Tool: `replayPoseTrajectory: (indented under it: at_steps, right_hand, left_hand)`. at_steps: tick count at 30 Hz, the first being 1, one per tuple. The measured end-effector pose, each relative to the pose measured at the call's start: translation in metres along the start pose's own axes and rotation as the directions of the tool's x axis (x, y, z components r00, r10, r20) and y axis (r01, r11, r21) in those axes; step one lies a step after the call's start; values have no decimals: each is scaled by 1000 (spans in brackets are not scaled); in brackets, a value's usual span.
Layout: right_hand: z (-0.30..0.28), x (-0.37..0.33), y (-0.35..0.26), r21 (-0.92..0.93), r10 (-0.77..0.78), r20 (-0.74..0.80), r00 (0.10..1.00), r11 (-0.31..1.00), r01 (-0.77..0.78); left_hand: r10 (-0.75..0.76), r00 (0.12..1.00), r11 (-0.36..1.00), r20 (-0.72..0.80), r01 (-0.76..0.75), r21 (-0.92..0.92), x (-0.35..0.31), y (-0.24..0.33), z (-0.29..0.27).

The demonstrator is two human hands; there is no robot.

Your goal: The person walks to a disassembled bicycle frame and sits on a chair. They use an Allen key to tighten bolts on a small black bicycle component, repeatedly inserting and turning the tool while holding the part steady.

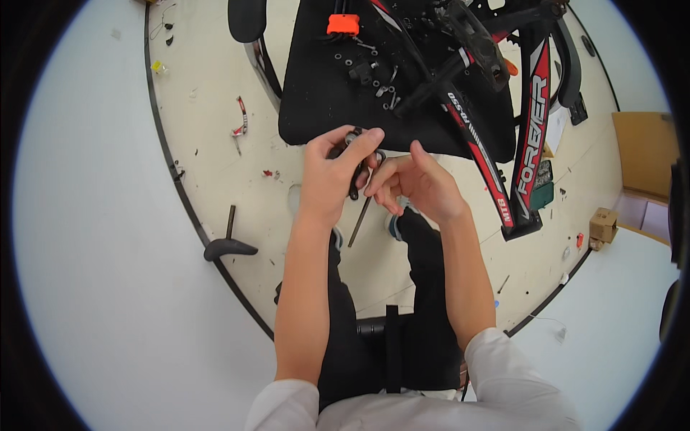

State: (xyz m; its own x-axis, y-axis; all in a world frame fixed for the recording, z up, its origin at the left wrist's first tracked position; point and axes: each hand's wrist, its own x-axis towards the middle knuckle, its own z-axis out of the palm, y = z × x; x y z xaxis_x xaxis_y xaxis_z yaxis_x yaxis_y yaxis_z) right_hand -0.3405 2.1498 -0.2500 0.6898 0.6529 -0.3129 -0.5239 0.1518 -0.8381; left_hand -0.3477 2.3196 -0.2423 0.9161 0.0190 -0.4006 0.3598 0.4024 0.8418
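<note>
My left hand (334,165) is closed on a small black metal part (355,188) with a silvery bolt or ring at its top; the fingers hide much of it, so its exact kind does not show. Close beside it, my right hand (420,183) has its thumb stretched away and its fingers loosely bent, the fingertips near the part. A thin metal rod (359,224) slants down from between the hands; whether it is held or lies on the floor I cannot tell. Ahead of both hands, a red, black and white bicycle frame (483,154) rests on a black chair seat (316,108).
Bolts, nuts and washers (388,92) lie scattered on the seat, near an orange-and-black item (343,25). The frame carries a pedal (474,47). On the floor are a bicycle saddle on its post (230,248), a red-and-white piece (241,118), a green case (543,194) and a cardboard box (603,225).
</note>
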Motion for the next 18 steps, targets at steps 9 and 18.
replayPoseTrajectory:
  at_steps: [9, 18]
  right_hand:
    - [-7, 17, -4, -192, -68, -79, 995, 980, 52]
    - [-7, 24, -4, -204, 29, -90, 996, 978, -47]
  left_hand:
    - [26, 993, 966, 114, 5, -260, 21, 6, -8]
    - [130, 985, 983, -112, -143, -117, 39, 1, -4]
